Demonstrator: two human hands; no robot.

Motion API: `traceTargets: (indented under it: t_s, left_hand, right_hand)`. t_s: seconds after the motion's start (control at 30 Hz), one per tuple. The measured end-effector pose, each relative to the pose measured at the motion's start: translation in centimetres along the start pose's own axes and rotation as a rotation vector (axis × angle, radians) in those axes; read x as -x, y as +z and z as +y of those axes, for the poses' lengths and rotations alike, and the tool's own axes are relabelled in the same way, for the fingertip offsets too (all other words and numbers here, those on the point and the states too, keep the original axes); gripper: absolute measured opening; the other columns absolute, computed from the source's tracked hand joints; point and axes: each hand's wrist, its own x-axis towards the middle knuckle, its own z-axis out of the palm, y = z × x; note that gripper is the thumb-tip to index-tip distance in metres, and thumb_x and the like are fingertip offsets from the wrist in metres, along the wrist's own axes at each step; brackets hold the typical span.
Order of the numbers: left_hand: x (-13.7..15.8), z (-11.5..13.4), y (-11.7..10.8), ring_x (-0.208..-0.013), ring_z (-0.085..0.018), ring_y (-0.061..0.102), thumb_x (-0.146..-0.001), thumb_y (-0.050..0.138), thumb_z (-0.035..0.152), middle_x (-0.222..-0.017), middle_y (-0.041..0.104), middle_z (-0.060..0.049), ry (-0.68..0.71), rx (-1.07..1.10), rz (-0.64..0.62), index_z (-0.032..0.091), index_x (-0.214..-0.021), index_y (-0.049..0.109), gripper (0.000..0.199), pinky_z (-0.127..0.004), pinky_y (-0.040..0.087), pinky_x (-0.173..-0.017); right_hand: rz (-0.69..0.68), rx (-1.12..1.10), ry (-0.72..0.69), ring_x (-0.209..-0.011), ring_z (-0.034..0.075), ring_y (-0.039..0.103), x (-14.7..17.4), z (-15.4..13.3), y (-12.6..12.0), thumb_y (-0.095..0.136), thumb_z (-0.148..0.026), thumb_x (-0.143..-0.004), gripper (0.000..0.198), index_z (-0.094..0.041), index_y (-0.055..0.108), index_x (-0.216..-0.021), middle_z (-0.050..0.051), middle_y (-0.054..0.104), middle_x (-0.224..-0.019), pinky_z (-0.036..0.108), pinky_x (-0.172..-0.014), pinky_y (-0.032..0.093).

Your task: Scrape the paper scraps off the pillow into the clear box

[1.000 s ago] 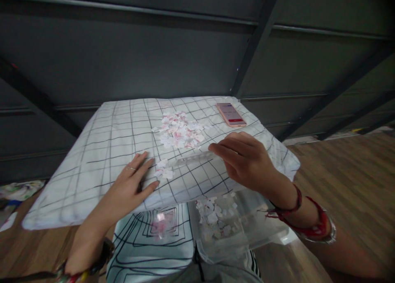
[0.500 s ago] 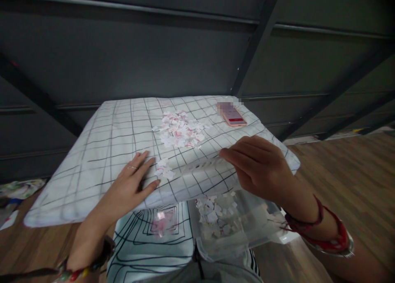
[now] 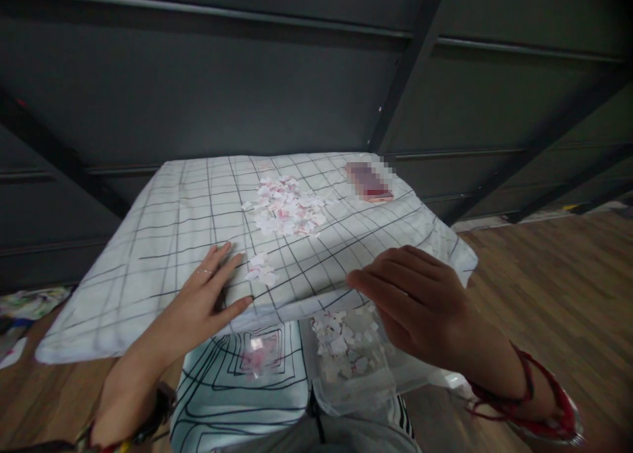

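Note:
My left hand (image 3: 210, 295) rests on the grid-patterned white cloth (image 3: 188, 202), fingers spread and holding nothing. Just right of its fingertips lies a small pile of paper scraps (image 3: 262, 268), white with some red. A larger pile of paper scraps (image 3: 291, 209) sits farther back on the cloth. Above the cloth's front edge, at the right, is my right hand (image 3: 420, 301), its fingers pressed together; what they hold, if anything, is hidden. Below and left of it, a clear plastic container (image 3: 356, 400) holds many paper bits (image 3: 341, 341).
A phone (image 3: 370, 182) lies at the cloth's back right. On the light-blue patterned surface (image 3: 242, 400) near my lap is a small clear packet (image 3: 260, 357) with pinkish contents. A dark panelled wall (image 3: 222, 77) stands behind. Wooden floor (image 3: 558, 268) shows at the right.
My right hand has come lower and nearer the container. The translucent strip with dark marks that stretched left from its fingers no longer shows. My left hand has stayed nearly in place.

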Motion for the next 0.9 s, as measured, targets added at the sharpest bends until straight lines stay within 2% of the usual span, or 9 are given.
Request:
traceTargets:
  t_s: [0.2, 0.4, 0.53, 0.7, 0.9]
  left_hand:
    - [0.2, -0.3, -0.2, -0.142, -0.035, 0.014, -0.078, 0.036, 0.075, -0.154, 0.021, -0.014, -0.06, -0.019, -0.002, 0.014, -0.139, 0.037, 0.086, -0.053, 0.023, -0.112]
    - [-0.4, -0.2, 0.0, -0.141, -0.036, 0.018, -0.08, 0.026, 0.076, -0.15, 0.029, -0.02, -0.093, -0.051, 0.068, 0.007, -0.135, 0.041, 0.09, -0.054, 0.023, -0.112]
    - [-0.5, -0.3, 0.3, -0.14, -0.036, 0.021, -0.082, 0.022, 0.074, -0.147, 0.033, -0.022, -0.11, -0.09, 0.117, 0.005, -0.133, 0.044, 0.089, -0.054, 0.024, -0.111]
    - [-0.4, -0.2, 0.5, -0.138, -0.035, 0.026, -0.085, 0.021, 0.069, -0.145, 0.037, -0.021, -0.088, -0.136, 0.111, 0.006, -0.131, 0.046, 0.082, -0.053, 0.027, -0.111]
    - [-0.5, 0.4, 0.4, -0.138, -0.035, 0.027, -0.087, 0.019, 0.067, -0.145, 0.039, -0.019, -0.105, -0.205, 0.077, 0.007, -0.132, 0.046, 0.079, -0.054, 0.029, -0.109]
  right_hand:
    - [0.038, -0.033, -0.003, -0.063, 0.014, 0.052, -0.5, -0.1, 0.1, 0.043, -0.001, -0.083, 0.022, -0.01, 0.063, -0.086, 0.004, 0.064, -0.067, 0.029, -0.054, 0.039]
    - [0.113, 0.117, 0.002, -0.067, 0.016, 0.052, -1.3, 2.1, 2.9, 0.044, -0.002, -0.083, 0.022, -0.01, 0.063, -0.091, 0.004, 0.065, -0.071, 0.03, -0.058, 0.04]
    - [0.108, 0.128, -0.036, -0.069, 0.015, 0.051, -1.7, 2.6, 4.1, 0.039, -0.004, -0.085, 0.025, -0.013, 0.062, -0.092, 0.003, 0.065, -0.073, 0.03, -0.06, 0.038]
    - [0.053, 0.072, -0.021, -0.068, 0.015, 0.05, -1.5, 2.7, 3.9, 0.04, -0.004, -0.082, 0.025, -0.014, 0.061, -0.091, 0.003, 0.063, -0.071, 0.03, -0.062, 0.039]
    - [0.107, 0.117, -0.011, -0.07, 0.015, 0.051, -1.6, 2.9, 4.1, 0.045, -0.002, -0.081, 0.023, -0.013, 0.06, -0.095, 0.002, 0.064, -0.073, 0.029, -0.061, 0.038]
